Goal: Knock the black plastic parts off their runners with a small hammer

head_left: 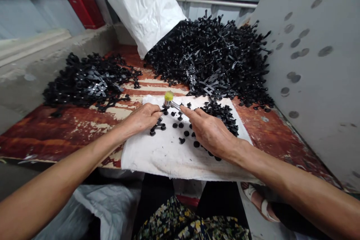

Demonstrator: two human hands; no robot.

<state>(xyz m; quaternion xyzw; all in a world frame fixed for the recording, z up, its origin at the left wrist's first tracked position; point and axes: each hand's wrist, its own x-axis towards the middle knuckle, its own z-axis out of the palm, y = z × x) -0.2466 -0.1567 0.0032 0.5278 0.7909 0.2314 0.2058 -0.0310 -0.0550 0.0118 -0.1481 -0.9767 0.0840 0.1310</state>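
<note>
My right hand (209, 129) grips the handle of a small hammer (168, 98) with a metal head and a yellow face. The hammer head is over a black part beside my left fingertips; whether it touches cannot be told. My left hand (144, 117) is closed, its thumb and fingers pinching a black linked part (159, 125) that lies on the white cloth (165, 153). Several small round black pieces (186, 133) are scattered on the cloth between my hands. A heap of the same small black pieces (225, 114) lies just beyond my right hand.
A large pile of black linked parts (219, 56) spills from a white sack (146, 7) at the back. A smaller pile (84, 78) sits on the worn red-brown table (42, 135) at left. A grey spotted panel (312, 63) borders the right. Someone's sandalled foot (261, 202) shows below.
</note>
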